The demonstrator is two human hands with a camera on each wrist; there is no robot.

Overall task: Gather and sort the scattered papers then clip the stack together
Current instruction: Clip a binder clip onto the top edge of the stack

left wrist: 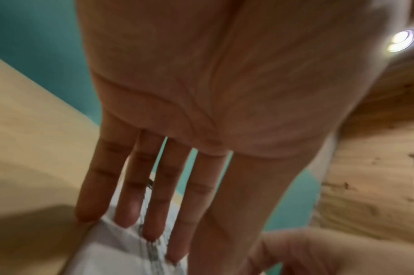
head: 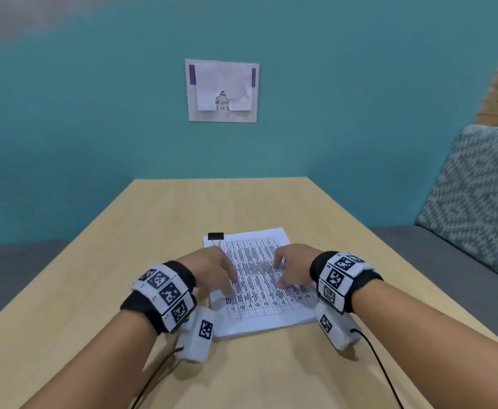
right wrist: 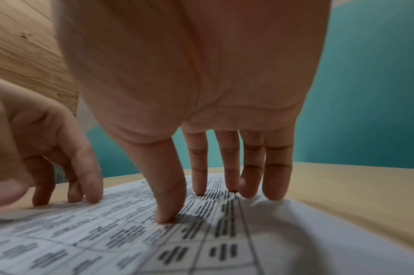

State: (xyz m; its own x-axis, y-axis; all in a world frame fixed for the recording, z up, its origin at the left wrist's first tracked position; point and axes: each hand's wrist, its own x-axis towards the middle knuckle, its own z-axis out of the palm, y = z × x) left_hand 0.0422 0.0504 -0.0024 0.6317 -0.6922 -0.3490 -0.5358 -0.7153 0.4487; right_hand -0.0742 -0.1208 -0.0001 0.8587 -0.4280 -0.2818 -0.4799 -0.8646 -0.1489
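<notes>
Both hands lie slack on the gathered stack of papers in the middle of the worktop: the left hand at its left edge, the right hand pressing fingertips into the printed table, neither gripping. At the far left corner the black binder clip already bites the sheets. I judge the clipping done; next comes only letting go. No containers are in sight.

Even, soft indoor light. Ceiling lamp flares in left wrist view. Soft shadows under hands on table. Wrist views blurred; wide-angle bending at edges.
</notes>
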